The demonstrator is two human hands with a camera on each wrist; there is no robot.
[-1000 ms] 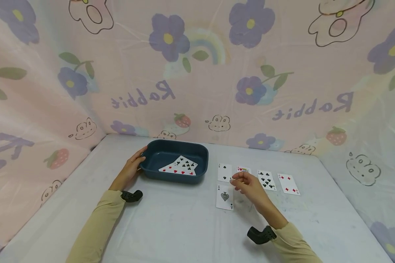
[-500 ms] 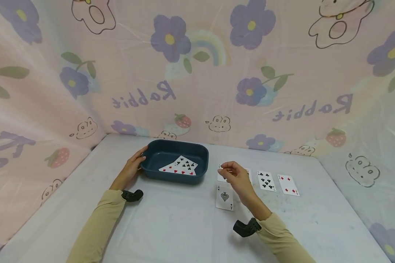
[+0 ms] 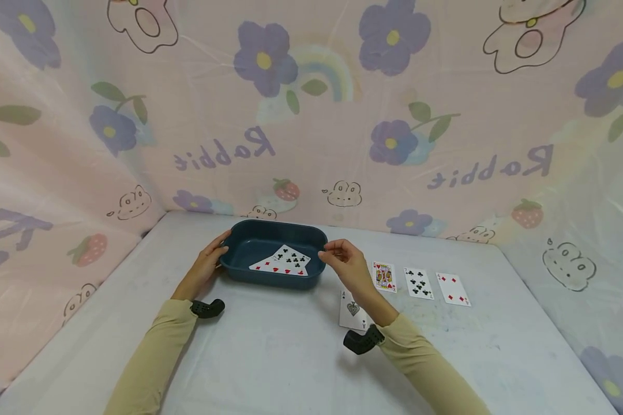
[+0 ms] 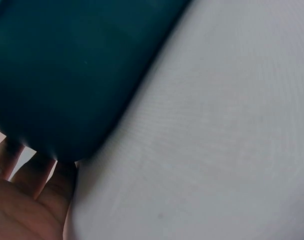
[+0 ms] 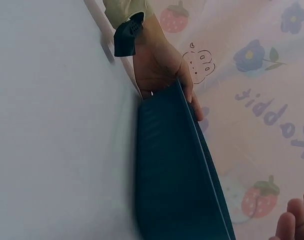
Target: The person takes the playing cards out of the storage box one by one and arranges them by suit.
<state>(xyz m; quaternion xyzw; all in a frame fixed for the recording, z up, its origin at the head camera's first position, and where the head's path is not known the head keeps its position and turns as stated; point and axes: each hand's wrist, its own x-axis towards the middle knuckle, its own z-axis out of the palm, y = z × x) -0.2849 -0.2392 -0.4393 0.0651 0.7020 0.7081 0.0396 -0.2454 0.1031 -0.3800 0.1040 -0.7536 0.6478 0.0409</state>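
Observation:
A deep dark blue tray [image 3: 270,278] stands on the white table with a clubs card [image 3: 292,255] and red-suited cards [image 3: 277,269] inside. My left hand [image 3: 203,268] grips its left end; the right wrist view shows that left hand [image 5: 164,65] with a digit over the rim, and in the left wrist view its fingers [image 4: 56,187] lie against the tray's end. At the opposite end, my right hand [image 3: 348,268] has its thumb tip at the right rim and its fingers loosely bent, with no card in them. Below it, the ace of spades [image 3: 352,309] is partly covered by the wrist.
Right of my right hand lie a red court card [image 3: 383,277], a clubs card [image 3: 419,283] and a diamonds card [image 3: 453,289] in a row. A printed curtain [image 3: 311,144] rises behind the table. Black wrist devices [image 3: 362,340] hang under the sleeves.
My right hand has moved left from over the cards to the tray's right rim, uncovering the court card and hiding the two of spades. The left hand and the tray stay put.

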